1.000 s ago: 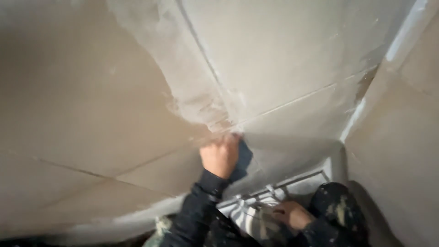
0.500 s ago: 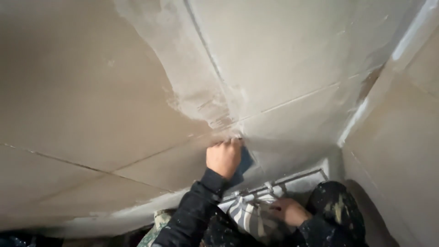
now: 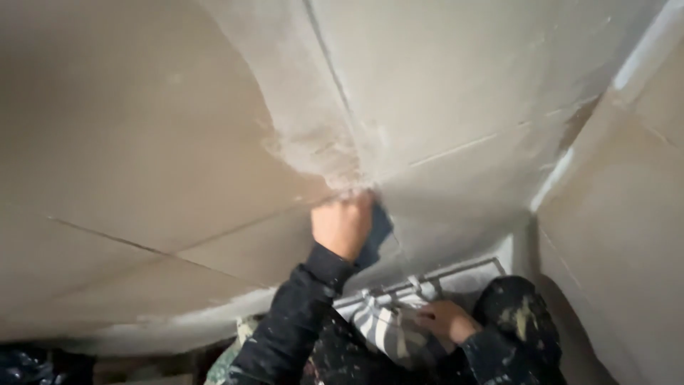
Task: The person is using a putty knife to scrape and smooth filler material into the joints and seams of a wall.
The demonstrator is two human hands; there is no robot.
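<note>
Blue sanding pad (image 3: 377, 232) sits pressed to the grey board (image 3: 178, 142) where the filled seams (image 3: 320, 135) cross, mostly hidden behind our left hand (image 3: 343, 227), which is closed around it. Lower down, our right hand (image 3: 445, 321) rests with loose, open fingers on a striped cloth (image 3: 381, 331). Dark spattered sleeves (image 3: 292, 335) crowd the bottom.

Your blue sanding pad (image 3: 377, 232) meets a beige-grey board (image 3: 142, 142) streaked pale with filler (image 3: 313, 135); at five o'clock, black sleeves (image 3: 299, 321) speckled with paint, a grey-and-white striped cloth (image 3: 381, 328).
</note>
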